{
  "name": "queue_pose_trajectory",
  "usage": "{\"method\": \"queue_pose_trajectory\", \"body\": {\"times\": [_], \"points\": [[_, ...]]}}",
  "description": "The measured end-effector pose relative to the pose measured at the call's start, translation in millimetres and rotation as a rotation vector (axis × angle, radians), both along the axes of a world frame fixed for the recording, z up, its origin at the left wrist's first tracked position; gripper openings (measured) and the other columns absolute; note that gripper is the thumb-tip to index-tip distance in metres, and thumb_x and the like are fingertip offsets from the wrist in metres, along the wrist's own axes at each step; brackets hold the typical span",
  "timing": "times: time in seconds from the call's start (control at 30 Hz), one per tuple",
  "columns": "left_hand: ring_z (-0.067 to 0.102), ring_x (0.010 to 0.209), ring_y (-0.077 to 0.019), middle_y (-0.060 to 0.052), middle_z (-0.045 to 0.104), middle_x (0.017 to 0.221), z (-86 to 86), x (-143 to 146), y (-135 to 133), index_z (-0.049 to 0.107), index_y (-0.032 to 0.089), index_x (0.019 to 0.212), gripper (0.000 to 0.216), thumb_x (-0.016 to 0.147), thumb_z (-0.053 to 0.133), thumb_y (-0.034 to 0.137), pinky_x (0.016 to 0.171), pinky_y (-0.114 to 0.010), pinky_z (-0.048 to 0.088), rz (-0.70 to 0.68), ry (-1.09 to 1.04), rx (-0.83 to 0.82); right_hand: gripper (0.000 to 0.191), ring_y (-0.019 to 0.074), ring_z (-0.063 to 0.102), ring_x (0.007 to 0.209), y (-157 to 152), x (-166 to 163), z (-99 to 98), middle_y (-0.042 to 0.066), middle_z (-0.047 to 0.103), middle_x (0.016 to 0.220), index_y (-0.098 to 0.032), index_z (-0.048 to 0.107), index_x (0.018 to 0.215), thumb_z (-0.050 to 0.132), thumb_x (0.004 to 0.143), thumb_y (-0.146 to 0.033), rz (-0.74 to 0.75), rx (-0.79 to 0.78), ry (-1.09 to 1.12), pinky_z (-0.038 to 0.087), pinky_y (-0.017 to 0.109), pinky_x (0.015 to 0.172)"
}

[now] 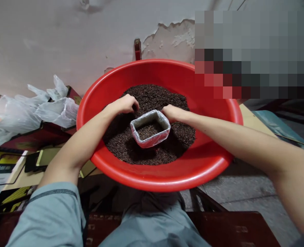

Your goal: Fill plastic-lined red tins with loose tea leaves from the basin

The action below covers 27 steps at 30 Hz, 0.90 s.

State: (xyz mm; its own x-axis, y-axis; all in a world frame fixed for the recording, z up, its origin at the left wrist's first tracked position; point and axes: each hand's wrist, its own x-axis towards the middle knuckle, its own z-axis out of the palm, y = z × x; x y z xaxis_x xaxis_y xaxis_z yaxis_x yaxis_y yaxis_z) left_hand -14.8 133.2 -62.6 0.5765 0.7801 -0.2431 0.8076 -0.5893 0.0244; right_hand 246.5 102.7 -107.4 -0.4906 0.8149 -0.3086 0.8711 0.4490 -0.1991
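A small box point(152, 141) with a clear plastic lining folded over its rim is in the middle of a big red basin point(162, 181). Dark, dry loose tea leaves point(154, 92) cover the basin's bottom, and some lie inside the box. My left hand point(128, 103) is just beyond the box's far left corner, fingers curled down at the leaves; what is between them is hidden. At the box's far right corner, my right hand point(173, 112) is closed against the lined rim, its fingertips mostly out of sight.
Crumpled clear plastic bags point(56, 109) lie on a dark red carton point(28, 135) to the left. A dark red wooden bench point(234, 226) is below me. Behind the basin stands a wall point(64, 37) with peeling plaster. The upper right is pixelated.
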Motion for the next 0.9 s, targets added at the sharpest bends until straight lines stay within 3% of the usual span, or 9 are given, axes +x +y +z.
{"method": "queue_pose_trajectory", "body": {"times": [0.2, 0.33, 0.47, 0.63, 0.77, 0.9], "points": [[0.075, 0.11, -0.0257, -0.007, 0.08, 0.118, 58.0, -1.0, -35.6, 0.083, 0.019, 0.119, 0.036, 0.09, 0.071, 0.036, 0.1, -0.039, 0.058, -0.059, -0.414, -0.003, 0.03, 0.0252, 0.076, 0.084, 5.8, 19.8, 42.7, 0.003, 0.081, 0.088, -0.026, 0.086, 0.102, 0.088, 0.079, -0.044, -0.045, 0.298, 0.749, 0.064, 0.041, 0.085], [0.074, 0.116, -0.0264, -0.003, 0.079, 0.121, 81.0, 13.0, -68.2, 0.083, 0.024, 0.119, 0.035, 0.092, 0.071, 0.043, 0.1, -0.04, 0.058, -0.182, -0.447, -0.134, 0.038, 0.0219, 0.075, 0.08, -23.8, 17.5, 69.1, 0.001, 0.078, 0.089, -0.026, 0.085, 0.104, 0.091, 0.074, -0.05, -0.04, 0.13, 1.065, 0.065, 0.039, 0.076], [0.074, 0.118, -0.0253, 0.001, 0.081, 0.121, 81.1, 26.5, -83.9, 0.084, 0.031, 0.117, 0.028, 0.091, 0.075, 0.036, 0.1, -0.035, 0.057, -0.319, -0.381, -0.238, 0.037, 0.0199, 0.074, 0.079, -41.9, 12.3, 76.1, 0.0, 0.077, 0.091, -0.028, 0.084, 0.1, 0.092, 0.071, -0.048, -0.032, 0.001, 1.134, 0.066, 0.037, 0.073], [0.071, 0.126, -0.0272, 0.0, 0.08, 0.125, 80.0, 19.5, -81.2, 0.085, 0.028, 0.113, 0.027, 0.092, 0.068, 0.028, 0.099, -0.037, 0.057, -0.323, -0.327, -0.325, 0.036, 0.0195, 0.073, 0.078, -37.8, 9.3, 65.2, 0.0, 0.076, 0.088, -0.028, 0.081, 0.098, 0.092, 0.07, -0.048, -0.033, -0.087, 1.089, 0.065, 0.035, 0.07], [0.074, 0.116, -0.0245, -0.002, 0.081, 0.117, 78.2, 4.7, -67.9, 0.082, 0.024, 0.111, 0.031, 0.094, 0.056, 0.022, 0.094, -0.037, 0.059, -0.206, -0.323, -0.309, 0.037, 0.0227, 0.075, 0.091, -40.5, 4.0, 63.4, 0.002, 0.079, 0.097, -0.027, 0.078, 0.087, 0.092, 0.068, -0.056, 0.024, -0.13, 1.038, 0.065, 0.038, 0.08], [0.075, 0.107, -0.0213, -0.007, 0.079, 0.117, 52.7, -4.1, -43.8, 0.071, 0.019, 0.133, 0.043, 0.098, 0.047, 0.018, 0.096, -0.04, 0.06, 0.011, -0.43, -0.156, 0.036, 0.0242, 0.076, 0.096, -42.8, 3.0, 67.1, 0.005, 0.081, 0.1, -0.026, 0.079, 0.083, 0.09, 0.071, -0.058, 0.1, -0.188, 0.998, 0.063, 0.039, 0.086]]}}
